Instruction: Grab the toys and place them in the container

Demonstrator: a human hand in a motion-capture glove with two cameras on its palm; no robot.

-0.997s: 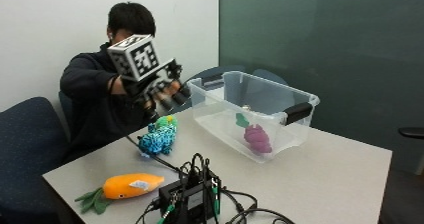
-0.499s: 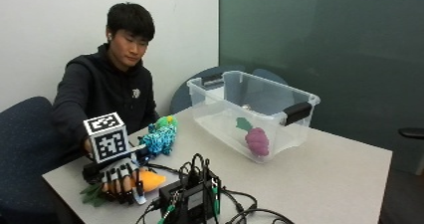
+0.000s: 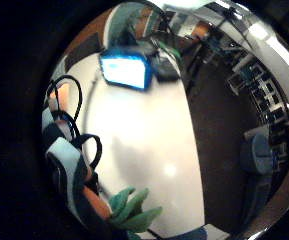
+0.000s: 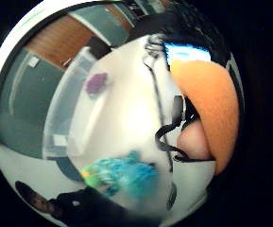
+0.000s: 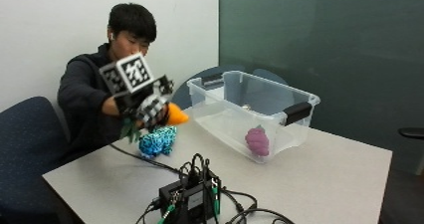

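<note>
The person is holding the gloved right hand (image 5: 147, 106) up in the air, above the table (image 5: 318, 174), near the edge where the person is sitting. The fingers are curling around an orange carrot toy (image 5: 175, 117), so the hand is grasping it. The carrot's orange tip is sticking out of the hand and pointing toward the container (image 5: 255, 115). Its green leaves (image 5: 127, 129) are hanging out the other side of the hand, toward the person. In the thumb side palm view the orange body (image 4: 209, 104) is filling a big part of the picture, right against the palm, and in the little finger side palm view the green leaves (image 3: 134, 207) are poking out past the fingers. The container is a clear box with its top open, sitting near the far edge of the table, just beside the hand. A purple toy (image 5: 257, 140) is already lying inside it, at the bottom. A blue and green toy (image 5: 158, 141) is sitting on the table right under the hand, and it is not in the box yet. So the carrot probably needs to travel tip first, sideways over the box's near wall, and then drop in. A black box with wires (image 5: 192, 196) is sitting at the front edge.
</note>
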